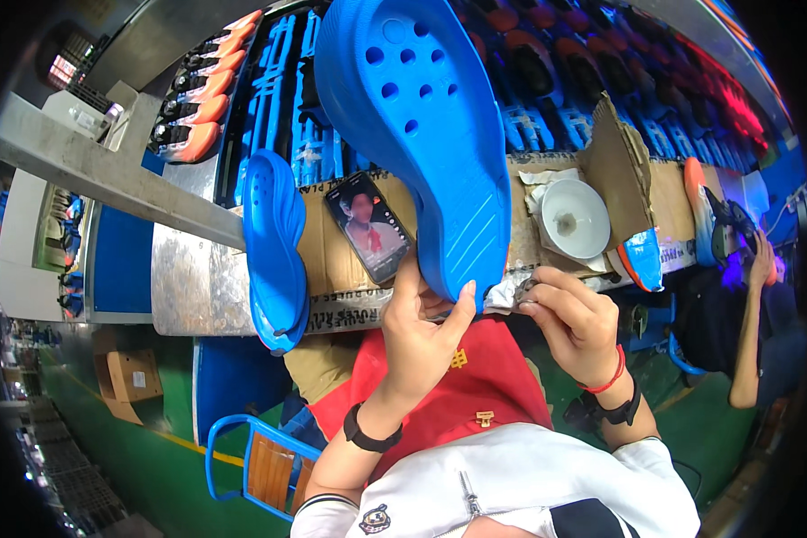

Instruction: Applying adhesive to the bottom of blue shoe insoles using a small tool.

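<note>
- Two bare hands work on one big blue foam clog with round holes (421,125), held up above the near edge of the cardboard-covered counter (547,242), its heel end down by the hands.
- The left hand (417,336) is closed around the heel end of the clog; the thumb presses on the ribbed side and the fingers are curled behind, so it carries the weight.
- The right hand (576,318) is almost closed: thumb and first fingers pinch a crumpled piece of silver-grey abrasive paper (509,291), which touches the bottom edge of the heel.
- To do this rubbing well, I think the left hand should keep the clog steady and turn it slowly, while the right hand gives short, light strokes only along the edge, so the foam is not scratched.
- The pinch should stay firm, because the folded paper can slip.
- A second blue foam clog (273,251) stands on its side at the left end of the counter, hanging over the near edge.
- A black smartphone with a lit screen (368,226) lies flat on the cardboard between the two clogs.
- A white round bowl (574,218) sits nearer the right end, and another person's arm (751,332) is beyond the right corner.
</note>
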### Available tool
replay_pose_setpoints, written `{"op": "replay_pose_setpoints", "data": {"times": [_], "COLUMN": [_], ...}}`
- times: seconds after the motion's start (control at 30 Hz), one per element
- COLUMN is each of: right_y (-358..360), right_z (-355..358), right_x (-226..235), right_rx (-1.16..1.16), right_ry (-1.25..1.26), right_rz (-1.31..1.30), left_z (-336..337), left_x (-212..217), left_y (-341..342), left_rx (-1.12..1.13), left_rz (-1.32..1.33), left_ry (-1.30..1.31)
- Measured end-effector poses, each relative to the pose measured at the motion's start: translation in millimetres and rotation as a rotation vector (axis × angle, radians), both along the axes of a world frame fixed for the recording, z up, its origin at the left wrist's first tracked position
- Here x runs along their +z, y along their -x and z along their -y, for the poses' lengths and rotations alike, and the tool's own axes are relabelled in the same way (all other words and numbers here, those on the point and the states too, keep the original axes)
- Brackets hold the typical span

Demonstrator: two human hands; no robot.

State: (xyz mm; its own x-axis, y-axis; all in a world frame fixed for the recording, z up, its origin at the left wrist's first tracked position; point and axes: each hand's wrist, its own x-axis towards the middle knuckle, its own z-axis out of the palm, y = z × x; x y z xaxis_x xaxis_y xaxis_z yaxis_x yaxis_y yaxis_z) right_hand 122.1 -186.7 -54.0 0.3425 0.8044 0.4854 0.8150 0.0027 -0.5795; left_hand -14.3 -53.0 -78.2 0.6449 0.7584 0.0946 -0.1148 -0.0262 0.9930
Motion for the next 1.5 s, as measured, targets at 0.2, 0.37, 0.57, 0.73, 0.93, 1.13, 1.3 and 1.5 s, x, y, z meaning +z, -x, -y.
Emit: {"op": "replay_pose_setpoints", "data": {"times": [0.2, 0.37, 0.57, 0.73, 0.93, 1.13, 1.3, 1.5], "right_y": [3, 3, 2, 2, 1, 3, 2, -16], "right_z": [-2, -1, 2, 4, 2, -2, 5, 30], "right_x": [-3, -2, -2, -1, 0, 4, 8, 19], "right_rx": [-0.076, -0.116, -0.137, -0.133, -0.156, -0.129, -0.191, -0.336], "right_ry": [0.001, 0.015, 0.011, -0.002, -0.014, 0.013, -0.058, -0.258], "right_rz": [0.026, 0.086, 0.089, 0.071, 0.047, -0.009, -0.038, -0.046], "left_z": [-1, 0, 3, 4, 1, -3, -5, -31], "left_x": [-2, 1, 0, 0, -9, 0, 9, 86], "left_y": [0, 0, 1, 2, 0, -3, -3, 1], "left_rx": [0.010, 0.009, 0.010, 0.005, 0.022, 0.036, 0.035, -0.214], "left_rz": [0.022, 0.008, 0.020, 0.015, 0.005, 0.001, 0.049, 0.211], "left_ry": [-0.024, -0.007, -0.008, -0.023, -0.057, -0.067, -0.142, -0.004]}}
